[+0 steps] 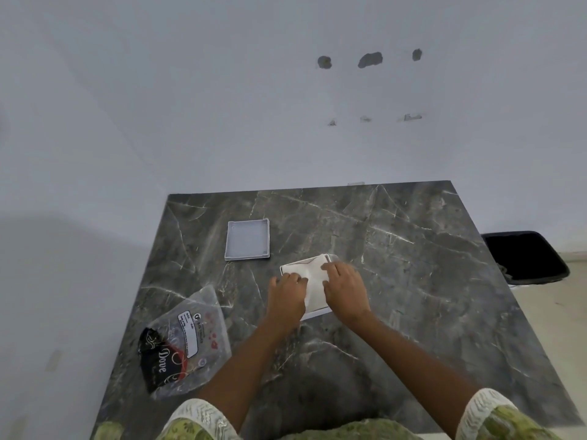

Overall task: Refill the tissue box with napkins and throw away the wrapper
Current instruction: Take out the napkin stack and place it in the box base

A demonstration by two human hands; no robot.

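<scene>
White napkins [313, 274] fill the open tissue box [317, 311] near the middle of the dark marble table [413, 249], and both hands lie flat on the stack: the left hand [287, 296] and right hand [344, 289] have fingers loosely spread, pressing down. The box lid [247, 239] sits apart behind, underside up. The emptied wrapper [184, 341] (clear plastic, partly black) lies left. A black bin [527, 257] stands beyond the table's right edge.

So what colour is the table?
Dark grey marble with white veins on the table, seen in the head view.
</scene>
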